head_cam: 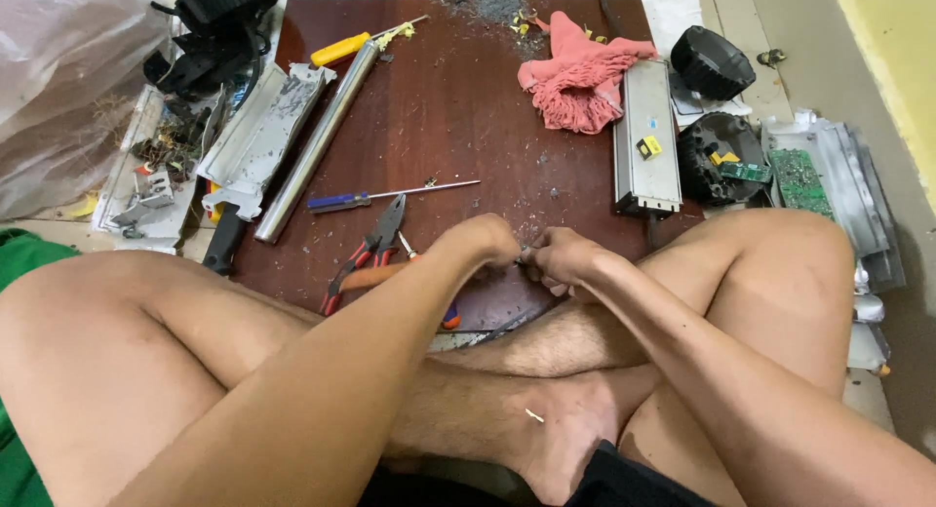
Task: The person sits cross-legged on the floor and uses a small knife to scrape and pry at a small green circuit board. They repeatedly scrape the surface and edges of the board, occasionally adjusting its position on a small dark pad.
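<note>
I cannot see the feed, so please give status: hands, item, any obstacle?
Left hand and right hand pinch one small part between them, too small to identify. Red-handled pliers lie beside the left hand on the board.

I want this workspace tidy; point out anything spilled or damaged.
Grey debris and shavings lie spilled at the far edge of the brown board, with specks scattered across it. Beside the board, a green circuit board sits bare, out of its casing.

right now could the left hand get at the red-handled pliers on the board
Probably yes. The pliers lie bare on the dark board just beside the left hand, nothing on top. But that hand is pressed against the right hand around something small, so it would have to let go first.
</note>
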